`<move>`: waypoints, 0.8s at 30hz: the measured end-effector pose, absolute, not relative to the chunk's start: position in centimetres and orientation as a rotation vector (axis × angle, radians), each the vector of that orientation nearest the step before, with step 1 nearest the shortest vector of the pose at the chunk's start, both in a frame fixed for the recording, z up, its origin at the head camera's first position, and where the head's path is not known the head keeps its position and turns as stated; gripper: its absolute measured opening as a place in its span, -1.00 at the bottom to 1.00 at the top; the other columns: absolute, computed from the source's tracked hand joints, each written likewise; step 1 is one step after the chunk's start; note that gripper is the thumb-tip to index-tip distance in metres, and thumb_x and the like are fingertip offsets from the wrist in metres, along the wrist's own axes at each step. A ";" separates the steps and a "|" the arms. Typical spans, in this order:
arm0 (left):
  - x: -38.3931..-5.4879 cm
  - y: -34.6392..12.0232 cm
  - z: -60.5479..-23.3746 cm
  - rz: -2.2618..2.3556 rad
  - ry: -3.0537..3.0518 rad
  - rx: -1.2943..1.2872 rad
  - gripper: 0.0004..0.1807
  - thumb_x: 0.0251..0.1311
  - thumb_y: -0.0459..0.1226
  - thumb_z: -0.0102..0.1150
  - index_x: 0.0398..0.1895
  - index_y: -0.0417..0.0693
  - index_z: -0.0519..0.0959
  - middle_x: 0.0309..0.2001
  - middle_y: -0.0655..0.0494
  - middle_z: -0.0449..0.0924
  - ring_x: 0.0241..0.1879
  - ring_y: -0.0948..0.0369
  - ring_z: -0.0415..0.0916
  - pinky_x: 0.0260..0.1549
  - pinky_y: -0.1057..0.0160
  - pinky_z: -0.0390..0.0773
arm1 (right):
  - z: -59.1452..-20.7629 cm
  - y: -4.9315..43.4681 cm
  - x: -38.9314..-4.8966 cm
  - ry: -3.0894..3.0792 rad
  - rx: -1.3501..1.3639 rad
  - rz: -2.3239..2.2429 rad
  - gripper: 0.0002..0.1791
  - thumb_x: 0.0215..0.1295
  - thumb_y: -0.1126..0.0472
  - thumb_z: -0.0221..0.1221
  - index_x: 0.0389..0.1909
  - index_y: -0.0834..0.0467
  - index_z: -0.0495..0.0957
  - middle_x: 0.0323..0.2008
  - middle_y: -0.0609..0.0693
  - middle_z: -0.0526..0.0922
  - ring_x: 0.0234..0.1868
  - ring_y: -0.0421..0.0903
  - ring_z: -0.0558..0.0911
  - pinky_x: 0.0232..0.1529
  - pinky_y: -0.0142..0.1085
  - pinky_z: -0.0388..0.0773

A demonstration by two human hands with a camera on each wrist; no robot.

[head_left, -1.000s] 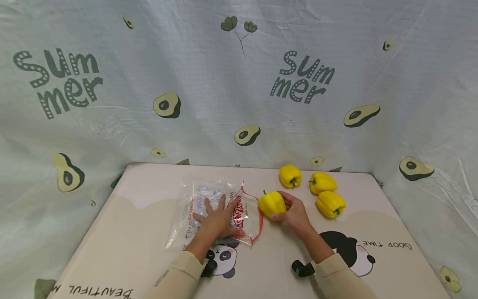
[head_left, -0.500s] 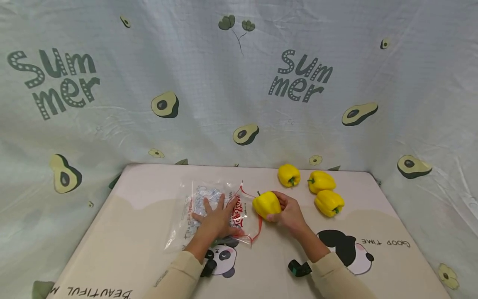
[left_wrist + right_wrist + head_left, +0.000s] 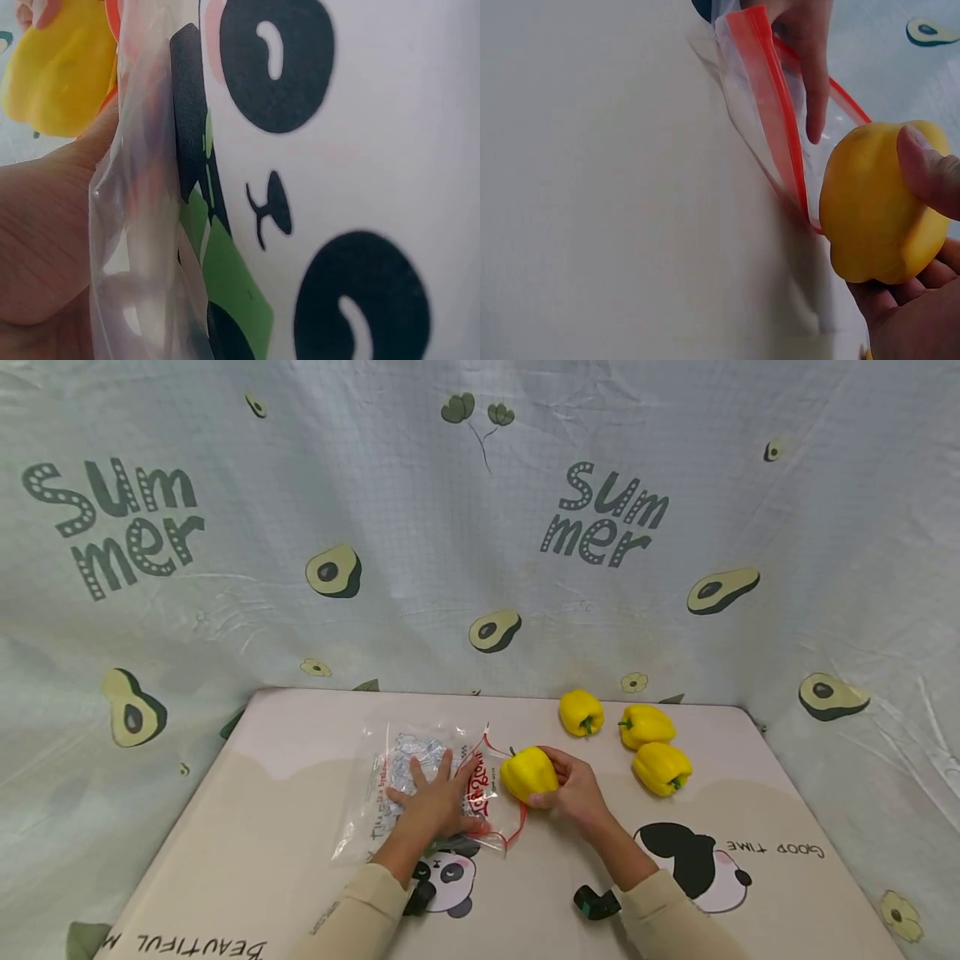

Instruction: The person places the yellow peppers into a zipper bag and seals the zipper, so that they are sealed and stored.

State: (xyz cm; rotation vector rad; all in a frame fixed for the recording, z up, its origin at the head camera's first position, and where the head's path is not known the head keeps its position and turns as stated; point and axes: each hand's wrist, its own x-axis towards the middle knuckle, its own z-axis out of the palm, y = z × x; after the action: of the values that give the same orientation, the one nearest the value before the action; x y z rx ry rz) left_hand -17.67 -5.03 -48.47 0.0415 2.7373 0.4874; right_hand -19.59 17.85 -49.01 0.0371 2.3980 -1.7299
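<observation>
A clear plastic zip bag (image 3: 495,814) with red lettering and a red-edged mouth lies on the table, its mouth facing right. My left hand (image 3: 433,810) rests on it with fingers spread. In the right wrist view, one straight left-hand finger (image 3: 817,97) shows between the two red edges (image 3: 769,82), which stand apart. My right hand (image 3: 579,789) grips a yellow bell pepper (image 3: 527,775), thumb on one side and fingers beneath. That pepper overlaps the right edge of the bag mouth in the head view. The left wrist view shows the bag's clear film (image 3: 142,225) beside my left hand.
Three more yellow bell peppers stand at the back right: one alone (image 3: 581,713), and a pair, one behind (image 3: 647,727) and one in front (image 3: 663,768). A printed cloth (image 3: 420,527) hangs behind the table (image 3: 262,827). Black wrist devices (image 3: 596,902) sit by both sleeves.
My right hand has carried the bell pepper leftward, from beside the bag's mouth to over its red edge. The left hand stays spread on the bag.
</observation>
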 end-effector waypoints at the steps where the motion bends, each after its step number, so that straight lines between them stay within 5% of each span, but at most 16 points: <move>1: -17.6 -5.0 -48.5 0.491 2.737 0.042 0.22 -0.07 0.21 0.57 0.67 0.45 0.06 0.73 -0.06 -0.18 0.60 -0.55 -0.44 0.18 -0.86 -0.25 | -49.0 17.8 -19.6 2.394 0.037 -1.735 -0.12 0.08 0.53 0.45 0.47 0.17 0.42 0.39 0.17 0.57 0.38 0.16 0.54 0.54 0.14 0.36; 24: -17.6 -5.0 -48.3 0.525 2.732 0.044 0.19 -0.04 0.15 0.58 0.66 0.42 0.09 0.72 -0.09 -0.15 0.59 -0.57 -0.42 0.18 -0.85 -0.26 | -48.7 15.5 -18.4 2.402 -0.105 -1.781 -0.16 0.05 0.56 0.45 0.42 0.19 0.47 0.36 0.14 0.60 0.38 0.16 0.56 0.55 0.13 0.32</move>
State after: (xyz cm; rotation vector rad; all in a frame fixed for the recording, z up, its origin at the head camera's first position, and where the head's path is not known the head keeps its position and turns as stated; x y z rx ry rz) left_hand -17.64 -5.04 -48.31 0.0442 2.7325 0.5245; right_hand -18.42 15.48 -48.74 -0.1048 2.4021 -1.7811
